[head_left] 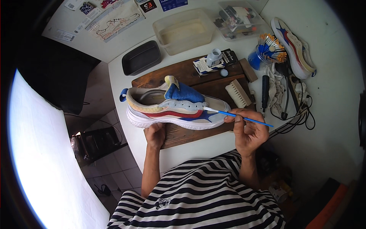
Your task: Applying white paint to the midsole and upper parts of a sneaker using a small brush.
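Note:
A sneaker [173, 119] with a white sole and blue, red and cream panels lies on its side over the wooden board, toe to the right. Beneath its heel end, my left hand [155, 135] grips the sole, its fingers partly hidden under the shoe. Pinched in my right hand [249, 131] is a slim blue paintbrush [225, 113]. The brush's white tip meets the pale blue eyelet strip at its toe end. A coiled metal spring [154, 92] shows inside the shoe opening. The blue tongue is folded outward.
Behind the shoe, an open paint bottle [214, 57] stands by its cap [224, 72]. A scrub brush [238, 93] lies on the board [179, 139]. Farther back are a black tray [142, 59], a clear tub [183, 32], a cup of brushes [256, 61] and another sneaker [293, 49]. Cables [305, 118] lie right.

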Tool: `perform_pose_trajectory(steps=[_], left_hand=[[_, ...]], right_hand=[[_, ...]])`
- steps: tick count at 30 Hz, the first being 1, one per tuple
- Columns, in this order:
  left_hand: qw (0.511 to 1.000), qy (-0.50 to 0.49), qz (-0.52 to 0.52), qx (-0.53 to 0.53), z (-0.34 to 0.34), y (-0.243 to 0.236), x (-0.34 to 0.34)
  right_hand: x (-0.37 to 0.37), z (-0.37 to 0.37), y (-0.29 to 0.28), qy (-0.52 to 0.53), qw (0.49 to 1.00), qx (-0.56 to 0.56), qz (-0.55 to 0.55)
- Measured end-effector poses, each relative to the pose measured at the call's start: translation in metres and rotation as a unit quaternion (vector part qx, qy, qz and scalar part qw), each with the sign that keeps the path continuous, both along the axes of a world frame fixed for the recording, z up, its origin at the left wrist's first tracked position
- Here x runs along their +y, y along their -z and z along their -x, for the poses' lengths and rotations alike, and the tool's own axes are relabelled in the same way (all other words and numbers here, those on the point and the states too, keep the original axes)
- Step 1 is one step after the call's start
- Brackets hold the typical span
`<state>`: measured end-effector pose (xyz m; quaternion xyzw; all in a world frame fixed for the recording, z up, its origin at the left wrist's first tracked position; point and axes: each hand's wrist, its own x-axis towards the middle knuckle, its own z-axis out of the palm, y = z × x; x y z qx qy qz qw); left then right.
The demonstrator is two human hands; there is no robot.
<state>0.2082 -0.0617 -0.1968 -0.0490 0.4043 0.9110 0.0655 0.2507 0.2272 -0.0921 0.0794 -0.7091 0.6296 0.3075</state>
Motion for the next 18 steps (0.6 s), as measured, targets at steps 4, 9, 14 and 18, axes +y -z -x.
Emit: perform_pose_trajectory(steps=[4,9,14,18], left_hand=[[1.000,-0.006,0.008,-0.012,0.000,-0.004,0.002],[1.000,-0.004,0.007,-0.012,0.001,0.000,0.001],[1.000,-0.018,0.001,-0.020,0.000,-0.008,0.003],[1.000,-0.001,-0.013,0.003,0.000,0.004,-0.002]], right_hand=[[-0.006,0.002,-0.003,-0.002,1.000,-0.004,0.021],[0.005,0.003,-0.001,0.001,1.000,-0.006,0.012],[0.025,0.023,-0.028,0.034,0.998,-0.025,0.048],[0.047,0.061,-0.056,0.059,0.998,-0.029,-0.022]])
